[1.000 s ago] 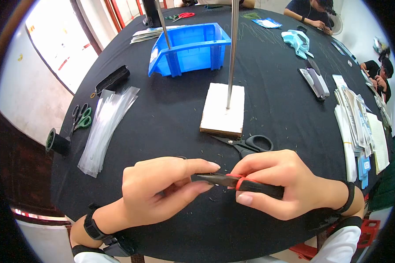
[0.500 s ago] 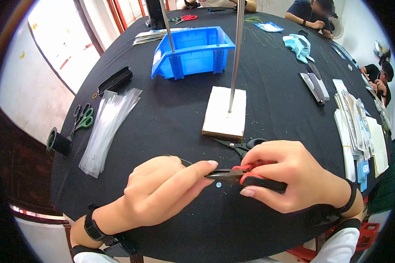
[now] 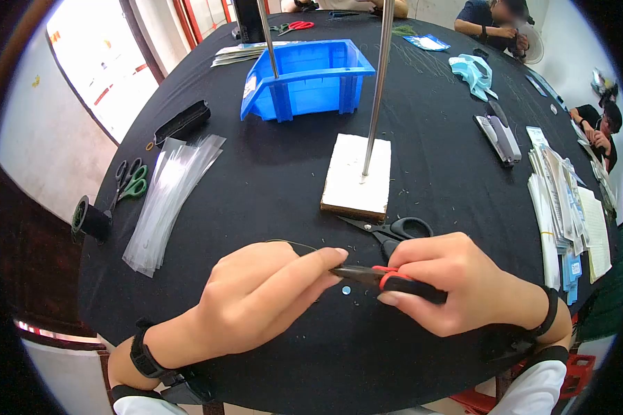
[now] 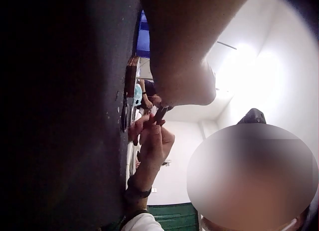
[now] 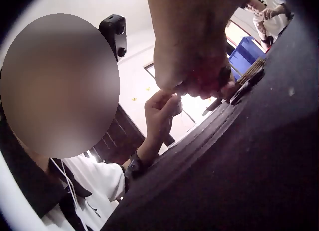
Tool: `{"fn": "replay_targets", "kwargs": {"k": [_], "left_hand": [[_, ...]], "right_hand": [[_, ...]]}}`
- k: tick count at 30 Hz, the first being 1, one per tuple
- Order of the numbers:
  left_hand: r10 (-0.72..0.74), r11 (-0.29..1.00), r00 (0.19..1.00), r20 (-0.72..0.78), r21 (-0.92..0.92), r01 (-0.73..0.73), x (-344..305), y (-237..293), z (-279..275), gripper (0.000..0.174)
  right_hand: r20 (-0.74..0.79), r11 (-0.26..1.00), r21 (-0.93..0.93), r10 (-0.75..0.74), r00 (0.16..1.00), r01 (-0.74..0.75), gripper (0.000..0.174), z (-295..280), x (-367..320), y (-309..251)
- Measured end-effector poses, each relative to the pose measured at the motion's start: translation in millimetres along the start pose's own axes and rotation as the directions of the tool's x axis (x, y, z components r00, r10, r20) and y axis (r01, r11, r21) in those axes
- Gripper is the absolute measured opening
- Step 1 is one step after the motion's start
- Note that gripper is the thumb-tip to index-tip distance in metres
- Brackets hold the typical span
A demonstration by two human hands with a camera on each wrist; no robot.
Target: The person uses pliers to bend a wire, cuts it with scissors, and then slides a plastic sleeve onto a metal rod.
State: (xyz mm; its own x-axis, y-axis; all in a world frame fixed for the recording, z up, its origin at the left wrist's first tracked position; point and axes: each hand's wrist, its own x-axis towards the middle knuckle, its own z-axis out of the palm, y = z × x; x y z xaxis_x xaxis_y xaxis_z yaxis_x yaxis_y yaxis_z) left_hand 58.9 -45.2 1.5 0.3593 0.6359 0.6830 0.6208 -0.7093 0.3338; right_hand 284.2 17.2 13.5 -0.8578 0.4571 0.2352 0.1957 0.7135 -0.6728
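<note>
Pliers with red and black handles lie in my right hand, its fingers and thumb curled round the grips. Their dark, narrow nose points left and meets the fingertips of my left hand. Thumb and forefinger of that left hand pinch a thin line, which arcs up behind the knuckles. Whatever sits at the plier tips is hidden by the fingertips. In the left wrist view the pliers rise from the right hand. The right wrist view has the left hand with bent fingers.
Black scissors lie just beyond the right hand, beside a white block bearing a metal rod. A tiny round disc is below the pliers. Clear plastic strips, a spool, a blue bin and a stapler lie around.
My left thumb and forefinger, spread about the plier tips earlier, have come together. The plier jaws, slightly parted half a second ago, now look closed. The small disc has come into sight.
</note>
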Motion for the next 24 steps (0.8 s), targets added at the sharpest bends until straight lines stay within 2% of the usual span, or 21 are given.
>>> {"fn": "replay_targets", "kwargs": {"k": [3, 5, 8, 9, 12, 15, 21, 24], "left_hand": [[-0.068, 0.996, 0.998, -0.012, -0.062, 0.067, 1, 1, -5, 0.028], [-0.211, 0.961, 0.977, 0.022, -0.18, 0.212, 0, 5, -6, 0.027], [-0.38, 0.849, 0.916, 0.124, -0.346, 0.399, -1, 9, -8, 0.024], [-0.425, 0.798, 0.89, 0.167, -0.396, 0.455, -2, 9, -8, 0.024], [-0.427, 0.746, 0.888, 0.172, -0.487, 0.454, -5, 5, -5, 0.025], [-0.425, 0.739, 0.887, 0.182, -0.495, 0.456, -5, 5, -5, 0.028], [-0.417, 0.782, 0.89, 0.185, -0.425, 0.455, -5, 5, -6, 0.038], [-0.451, 0.799, 0.886, 0.107, -0.394, 0.455, -4, 9, -3, 0.038]], "right_hand": [[-0.046, 0.98, 0.197, -0.029, 0.999, 0.038, 0.02, 1, 3, 3], [-0.084, 0.941, 0.324, -0.07, 0.994, 0.094, 0.02, 5, 4, 10], [0.162, 0.904, 0.395, 0.108, 0.981, -0.165, 0.022, -6, 4, 4], [0.153, 0.906, 0.393, 0.107, 0.982, -0.16, 0.022, -6, 4, 4], [0.141, 0.914, 0.369, 0.124, 0.982, -0.168, 0.023, -5, 4, 4], [0.133, 0.928, 0.321, 0.153, 0.979, -0.189, 0.024, -7, 4, 0], [0.104, 0.935, 0.303, 0.161, 0.981, -0.186, 0.025, -6, 4, -1], [0.034, 0.951, 0.281, 0.122, 0.992, -0.126, 0.023, -2, 3, -2]]}}
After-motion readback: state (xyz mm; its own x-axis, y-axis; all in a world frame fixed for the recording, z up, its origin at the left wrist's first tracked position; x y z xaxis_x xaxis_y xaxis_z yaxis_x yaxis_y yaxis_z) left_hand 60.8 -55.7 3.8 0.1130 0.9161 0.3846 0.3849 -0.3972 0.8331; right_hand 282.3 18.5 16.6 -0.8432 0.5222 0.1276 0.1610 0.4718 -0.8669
